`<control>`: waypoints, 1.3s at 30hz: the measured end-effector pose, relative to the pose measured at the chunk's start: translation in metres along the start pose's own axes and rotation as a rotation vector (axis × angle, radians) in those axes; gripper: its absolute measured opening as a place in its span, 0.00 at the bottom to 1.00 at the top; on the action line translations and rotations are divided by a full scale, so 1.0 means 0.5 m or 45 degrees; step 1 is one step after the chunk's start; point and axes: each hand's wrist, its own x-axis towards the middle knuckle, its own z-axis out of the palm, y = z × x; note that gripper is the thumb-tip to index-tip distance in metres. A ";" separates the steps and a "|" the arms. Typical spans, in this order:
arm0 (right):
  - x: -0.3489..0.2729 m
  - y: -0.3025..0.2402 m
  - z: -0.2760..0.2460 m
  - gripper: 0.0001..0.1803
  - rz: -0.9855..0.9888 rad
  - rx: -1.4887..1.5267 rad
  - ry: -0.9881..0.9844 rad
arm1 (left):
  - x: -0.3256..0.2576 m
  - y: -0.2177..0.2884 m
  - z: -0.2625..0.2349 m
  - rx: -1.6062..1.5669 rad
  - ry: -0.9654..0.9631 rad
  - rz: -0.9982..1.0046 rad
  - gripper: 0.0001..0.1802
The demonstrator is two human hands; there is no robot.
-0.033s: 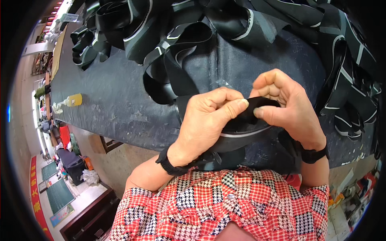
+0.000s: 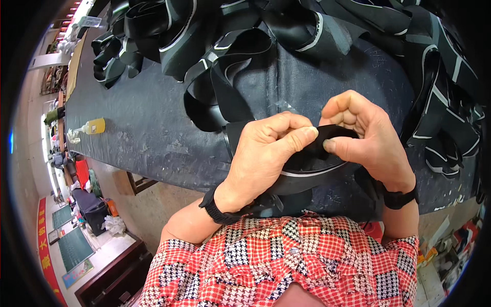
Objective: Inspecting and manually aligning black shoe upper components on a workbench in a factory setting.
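Note:
In front of my body, a black leather-like strip with a pale line along its edge is bent into a curve between my hands. My left hand pinches its upper edge between thumb and curled fingers. On the other side, my right hand grips the same strip, thumb on the inner face and fingers curled behind it. Both thumb tips are close together, a short gap apart. Beyond my left hand, a looped black strip with pale edging stands on the dark table covering.
A heap of similar black strips lines the table's far side, and more strips hang at the right. A small bottle of yellow liquid lies near the left edge. Left of the table is a dark wooden cabinet.

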 end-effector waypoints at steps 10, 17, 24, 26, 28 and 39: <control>-0.029 0.001 0.015 0.14 0.211 0.283 -0.159 | -0.042 -0.019 -0.001 -0.178 -0.099 -0.078 0.06; -0.029 0.027 0.015 0.11 0.216 0.338 -0.170 | -0.045 -0.036 0.006 0.044 -0.050 0.070 0.07; -0.006 0.075 0.012 0.10 0.202 0.594 -0.247 | -0.036 -0.048 0.015 -0.004 -0.051 0.027 0.05; 0.004 0.084 0.005 0.10 0.243 0.668 -0.288 | -0.032 -0.049 0.013 0.001 -0.059 -0.022 0.05; 0.011 0.091 -0.001 0.10 0.284 0.741 -0.328 | -0.024 -0.050 0.008 -0.125 -0.070 -0.078 0.05; 0.038 0.091 -0.020 0.14 0.413 0.682 -0.290 | 0.014 -0.053 -0.010 -0.198 -0.096 -0.234 0.05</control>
